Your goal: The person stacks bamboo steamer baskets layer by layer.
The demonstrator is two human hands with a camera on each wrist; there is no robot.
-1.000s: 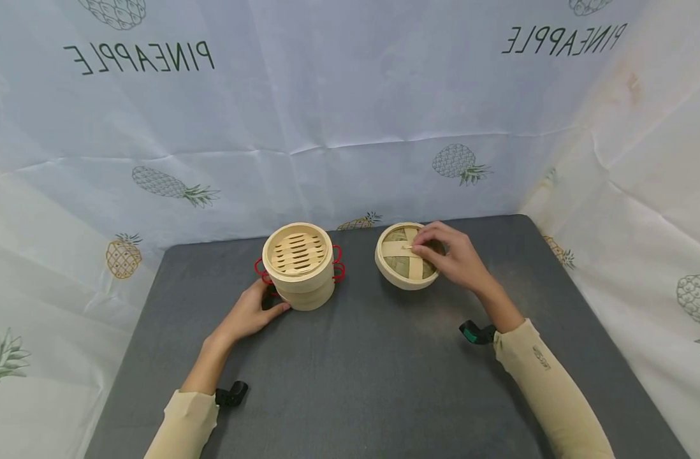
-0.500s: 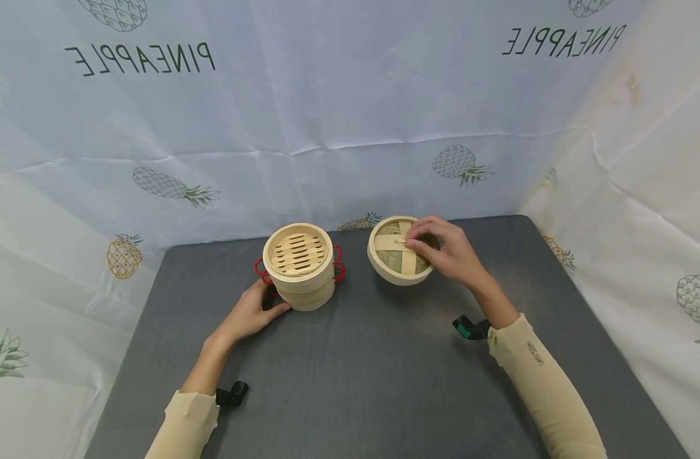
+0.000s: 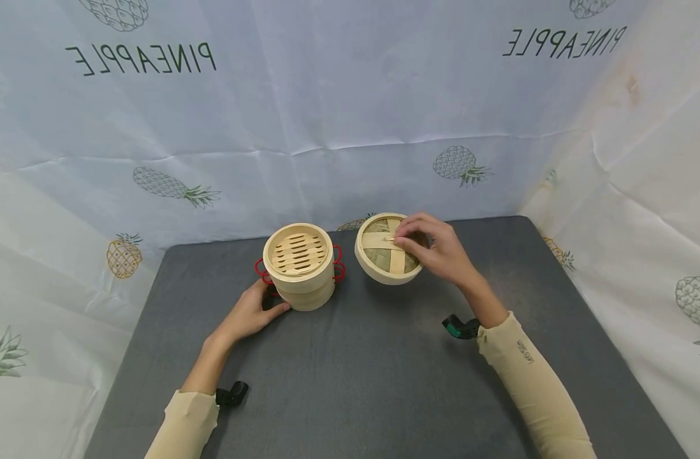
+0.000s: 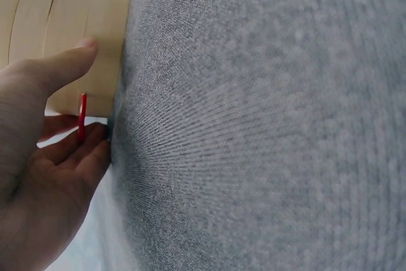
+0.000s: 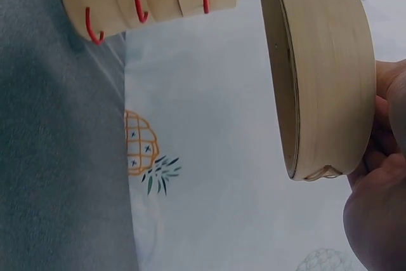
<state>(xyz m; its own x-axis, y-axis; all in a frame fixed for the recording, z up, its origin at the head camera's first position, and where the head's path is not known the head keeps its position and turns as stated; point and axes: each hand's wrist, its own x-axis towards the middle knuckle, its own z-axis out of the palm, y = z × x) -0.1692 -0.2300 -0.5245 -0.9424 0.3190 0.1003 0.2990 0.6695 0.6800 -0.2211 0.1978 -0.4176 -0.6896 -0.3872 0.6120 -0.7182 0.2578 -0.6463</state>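
A stack of bamboo steamer baskets (image 3: 299, 275) with red side handles stands toward the back of the table, its slatted top uncovered. My left hand (image 3: 251, 313) holds the stack low on its left side. In the left wrist view the thumb (image 4: 73, 65) lies along the bamboo wall and the fingers curl by a red handle (image 4: 82, 115). To the right of the stack hangs the domed steamer lid (image 3: 379, 252), clear of the table. My right hand (image 3: 433, 245) pinches the small loop at the centre of its crossed bands. The lid's hollow underside (image 5: 279, 68) faces the table.
The dark grey table (image 3: 350, 382) spreads in front of both hands. A white cloth (image 3: 350, 95) printed with pineapples hangs right behind its back edge and along both sides. A black wrist camera (image 3: 460, 327) hangs by the right sleeve.
My right hand has carried the steamer lid leftward and slightly up, closer to the stack. The left hand and the steamer baskets have stayed in place.
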